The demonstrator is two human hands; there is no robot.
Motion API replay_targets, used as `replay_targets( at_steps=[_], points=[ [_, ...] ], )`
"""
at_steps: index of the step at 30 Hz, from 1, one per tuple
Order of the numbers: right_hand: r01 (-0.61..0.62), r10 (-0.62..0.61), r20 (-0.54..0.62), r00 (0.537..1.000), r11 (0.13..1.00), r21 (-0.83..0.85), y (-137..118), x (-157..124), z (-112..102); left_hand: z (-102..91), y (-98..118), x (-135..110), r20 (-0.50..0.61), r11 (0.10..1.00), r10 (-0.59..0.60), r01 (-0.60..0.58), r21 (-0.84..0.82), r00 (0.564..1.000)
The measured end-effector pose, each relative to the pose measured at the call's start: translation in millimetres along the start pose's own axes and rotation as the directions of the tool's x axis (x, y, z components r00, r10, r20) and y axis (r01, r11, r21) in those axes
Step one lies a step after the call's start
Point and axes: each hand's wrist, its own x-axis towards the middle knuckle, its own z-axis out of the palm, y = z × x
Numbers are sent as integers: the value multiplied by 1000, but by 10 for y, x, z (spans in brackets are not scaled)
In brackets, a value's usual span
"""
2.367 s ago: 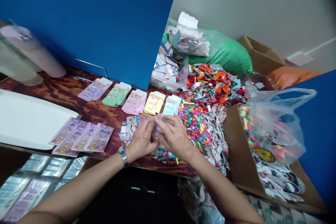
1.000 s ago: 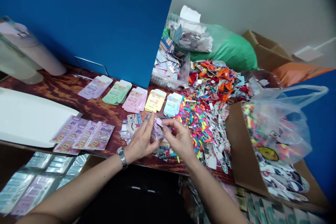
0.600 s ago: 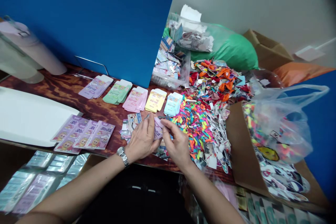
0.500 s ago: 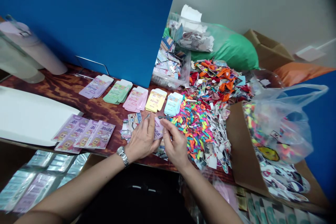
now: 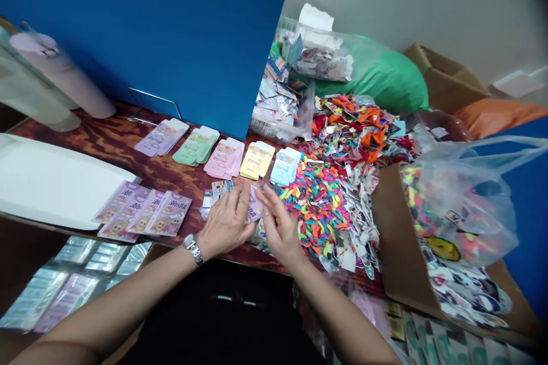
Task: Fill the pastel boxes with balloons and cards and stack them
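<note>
The left hand [image 5: 225, 222] is holding the purple packet [image 5: 256, 210]; right of that grip, the right hand [image 5: 283, 231] is now loosening its pinch, fingers slightly parted, suggesting the packet's top is closing.

Remotely I see five stacks of boxes [image 5: 223, 158] in a row on the table [image 5: 171, 175], behind a packet [image 5: 254, 211] between the left hand [image 5: 226, 219] and the right hand [image 5: 281, 231]. To the left, four overlapping packets [image 5: 145, 214] lie at the right end of a tray [image 5: 55, 185], with bottles [image 5: 77, 81] behind it. To the right I have a heap [image 5: 323, 205], a tub [image 5: 274, 129] behind its left side, and farther right a carton [image 5: 398, 239] with a bag [image 5: 471, 211] in it.
</note>
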Motion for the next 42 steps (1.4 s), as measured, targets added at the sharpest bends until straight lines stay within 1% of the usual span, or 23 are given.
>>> replay_targets(
  at_steps=[5, 8, 10, 11, 12, 14, 16, 18, 20, 22, 23, 25, 28, 30, 32, 33, 35, 36, 38, 39, 40, 41, 42],
  points=[
    [101, -110, -44, 993, 980, -173, -10, -97, 130, -36, 23, 9, 58, 1000, -6, 5, 19, 998],
    [97, -106, -50, 993, 982, -161, -23, -93, 145, -80, 34, 26, 70, 999, -39, 40, -9, 997],
    [84, -95, -69, 993, 986, -147, -25, -55, 107, -103, 35, 36, 66, 998, -44, 47, -33, 997],
    [82, -95, -69, 993, 982, -168, -25, -33, 84, -108, 36, 39, 60, 998, -44, 47, -40, 997],
    [87, -100, -54, 993, 975, -204, -25, -13, 65, -108, 37, 41, 56, 998, -47, 49, -42, 997],
    [123, -123, 15, 992, 955, -270, -21, 13, 54, -101, 40, 33, 55, 997, -63, 65, -37, 996],
    [168, -149, 89, 985, 947, -274, 2, 14, 83, -110, 31, -2, 77, 995, -89, 92, -38, 993],
    [192, -163, 137, 977, 952, -237, 56, 0, 146, -163, -2, -78, 131, 990, -116, 125, -63, 985],
    [176, -145, 180, 973, 970, -169, 137, -6, 249, -262, -64, -197, 213, 982, -130, 156, -110, 968],
    [149, -126, 222, 967, 984, -94, 218, 8, 399, -377, -148, -349, 276, 972, -145, 189, -141, 950],
    [141, -121, 245, 962, 988, -68, 247, 22, 489, -428, -195, -428, 285, 969, -162, 207, -134, 945],
    [160, -139, 283, 949, 986, -53, 270, 63, 676, -500, -295, -576, 261, 968, -223, 245, -56, 939],
    [235, -198, 312, 929, 968, -85, 232, 137, 874, -535, -436, -732, 183, 945, -311, 283, 165, 933],
    [279, -232, 320, 919, 954, -108, 196, 171, 899, -543, -506, -788, 130, 905, -331, 276, 323, 935],
    [303, -248, 324, 913, 944, -132, 177, 171, 844, -562, -565, -808, 85, 871, -310, 247, 424, 947],
    [307, -249, 322, 913, 941, -143, 176, 155, 799, -580, -601, -799, 73, 868, -287, 228, 440, 955],
    [301, -243, 307, 920, 940, -158, 189, 99, 700, -625, -721, -721, 68, 890, -246, 198, 411, 967],
    [294, -238, 296, 925, 942, -164, 200, 63, 655, -649, -813, -643, 72, 906, -236, 192, 378, 969],
    [286, -235, 263, 936, 943, -173, 221, -14, 588, -690, -1078, -406, 87, 921, -270, 231, 314, 959],
    [284, -238, 243, 940, 942, -177, 227, -48, 567, -702, -1247, -256, 89, 908, -331, 291, 302, 939],
    [284, -241, 226, 944, 942, -180, 229, -79, 553, -704, -1431, -96, 89, 866, -435, 389, 314, 896],
    [286, -246, 216, 945, 941, -182, 225, -104, 544, -696, -1624, 64, 82, 798, -552, 497, 340, 830],
    [292, -251, 215, 944, 939, -184, 217, -125, 537, -678, -1816, 214, 66, 755, -608, 550, 358, 791]
  ],
)
